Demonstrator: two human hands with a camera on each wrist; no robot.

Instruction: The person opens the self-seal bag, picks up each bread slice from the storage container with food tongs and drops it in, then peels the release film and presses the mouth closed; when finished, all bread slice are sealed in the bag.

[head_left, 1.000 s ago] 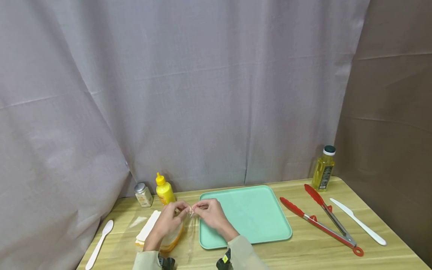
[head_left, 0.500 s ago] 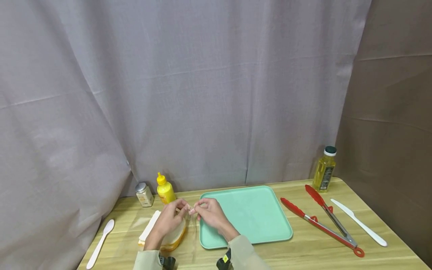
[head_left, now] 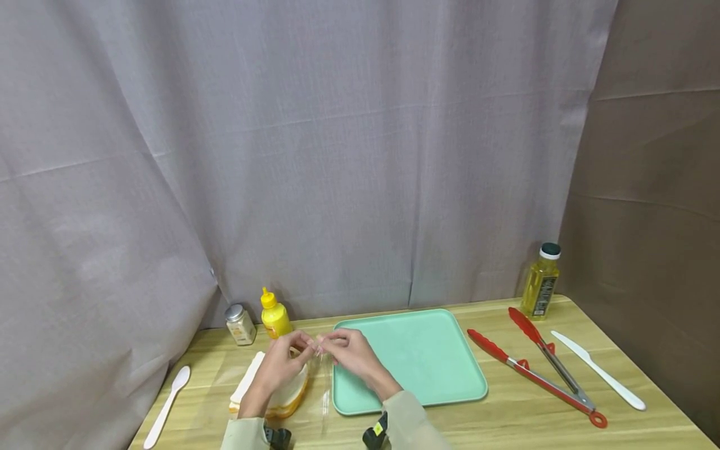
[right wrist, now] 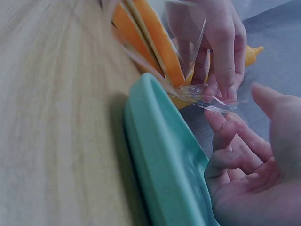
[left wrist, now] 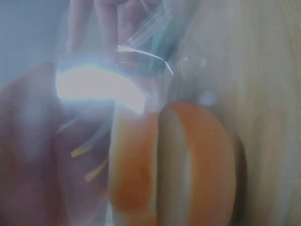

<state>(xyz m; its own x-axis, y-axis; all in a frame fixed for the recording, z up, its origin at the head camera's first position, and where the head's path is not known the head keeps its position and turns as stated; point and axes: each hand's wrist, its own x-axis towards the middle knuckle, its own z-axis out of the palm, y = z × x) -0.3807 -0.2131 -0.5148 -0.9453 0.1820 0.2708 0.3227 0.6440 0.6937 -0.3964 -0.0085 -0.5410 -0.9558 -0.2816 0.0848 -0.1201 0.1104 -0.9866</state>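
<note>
In the head view, slices of bread (head_left: pixel 293 387) with orange-brown crust lie inside a clear plastic bag (head_left: pixel 325 403) on the table's left half. My left hand (head_left: pixel 279 369) is above the bread, and its fingertips pinch the bag's gathered end. Facing it, my right hand (head_left: pixel 357 361) reaches over the left edge of the green tray (head_left: pixel 416 356). The right wrist view shows its thumb apart from its bent fingers, with the plastic's tip at the fingertips. Glare on the plastic blurs the left wrist view, where the bread crust (left wrist: pixel 209 160) shows.
A yellow squeeze bottle (head_left: pixel 275 319) and a silver-capped jar (head_left: pixel 240 326) stand behind the bread. At far left lies a white spoon (head_left: pixel 169 403). Red-tipped tongs (head_left: pixel 545 375), a white knife (head_left: pixel 599 372) and an oil bottle (head_left: pixel 540 287) are on the right. Grey curtain rises behind.
The right fingertips drew slightly away from the left ones half a second ago and are close to them again now. The left hand stays nearly in place; the bag's end shifts slightly.
</note>
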